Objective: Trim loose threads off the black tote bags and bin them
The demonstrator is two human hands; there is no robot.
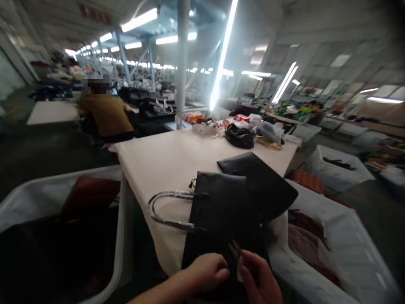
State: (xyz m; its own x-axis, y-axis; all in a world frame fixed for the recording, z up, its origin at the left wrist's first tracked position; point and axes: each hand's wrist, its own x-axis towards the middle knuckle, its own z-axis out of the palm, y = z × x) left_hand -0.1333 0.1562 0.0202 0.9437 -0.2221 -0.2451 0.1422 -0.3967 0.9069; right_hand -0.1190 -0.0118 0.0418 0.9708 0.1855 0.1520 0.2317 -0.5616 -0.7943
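A black handbag (221, 202) lies on the near edge of the table, its handle (167, 211) wrapped in clear film and stretched out to the left. Over dark material in front of it, my left hand (209, 270) is closed; what its fingers hold, if anything, is hidden. Just to its right, my right hand (259, 276) grips a small pair of thread snips (234, 248), blades pointing up and away from me. Behind the handbag to the right rests a second flat black bag piece (262, 181).
A white bin (120, 228) with dark and brown pieces stands left of the table (152, 164). Another white bin (354, 249) with reddish-brown pieces is at right. At the table's far end are a black pouch (239, 136) and plastic bags. A person (107, 114) sits beyond.
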